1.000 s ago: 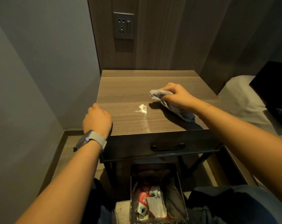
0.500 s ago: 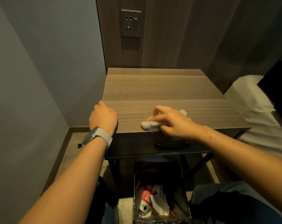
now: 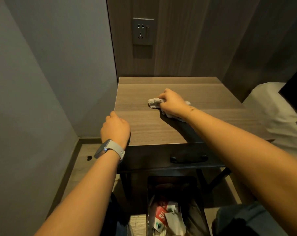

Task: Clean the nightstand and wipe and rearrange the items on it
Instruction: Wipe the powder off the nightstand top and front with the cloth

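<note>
1. Since half a second ago, the right hand has carried the crumpled white cloth from the front edge of the nightstand's surface back toward its middle.
2. Its fingers are curled round the cloth, pressing it onto the wood.
3. At the surface's front-left corner the left hand rests, fingers curled over the edge, holding nothing loose; a grey watch sits on its wrist.
4. Below the drawer handle, a bin holds paper rubbish.
5. A wall socket sits above.
</note>
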### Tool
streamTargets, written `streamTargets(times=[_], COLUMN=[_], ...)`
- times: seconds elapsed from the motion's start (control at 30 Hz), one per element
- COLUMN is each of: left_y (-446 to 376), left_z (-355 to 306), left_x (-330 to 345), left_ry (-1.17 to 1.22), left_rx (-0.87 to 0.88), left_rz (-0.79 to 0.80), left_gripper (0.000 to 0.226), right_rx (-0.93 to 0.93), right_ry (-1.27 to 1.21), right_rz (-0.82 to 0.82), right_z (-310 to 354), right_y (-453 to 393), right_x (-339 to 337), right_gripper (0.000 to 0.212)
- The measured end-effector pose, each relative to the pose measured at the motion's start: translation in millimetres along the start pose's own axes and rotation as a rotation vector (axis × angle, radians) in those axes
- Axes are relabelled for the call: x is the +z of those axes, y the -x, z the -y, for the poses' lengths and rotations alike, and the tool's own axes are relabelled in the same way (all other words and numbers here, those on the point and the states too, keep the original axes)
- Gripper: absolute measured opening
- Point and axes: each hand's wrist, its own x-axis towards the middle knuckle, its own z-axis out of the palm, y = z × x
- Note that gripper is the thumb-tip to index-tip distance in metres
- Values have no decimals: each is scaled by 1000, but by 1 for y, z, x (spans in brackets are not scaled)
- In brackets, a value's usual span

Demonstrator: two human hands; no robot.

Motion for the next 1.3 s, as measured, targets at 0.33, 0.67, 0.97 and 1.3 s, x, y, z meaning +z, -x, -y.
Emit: streamTargets(times=[0.33,0.67,0.97,1.3], left_y=[4,5,34,37], left_z=[-1,13,66,65], left_x=[-4,-16,-31,-23], left_ry=[3,490,919,944], left_rx=[-3,-103,-346,-270], left_rz=[10,152,339,374], left_gripper=[39,28,29,21], right_rx=[-388,-198,-440,-318], right_ry=[57,-120,87,186], right_rz=[241,1,-207,-145], right_z=[5,-3,113,35], right_y=[132,190,120,189], right_x=[-18,0,24,40], right_gripper=[43,45,32,50])
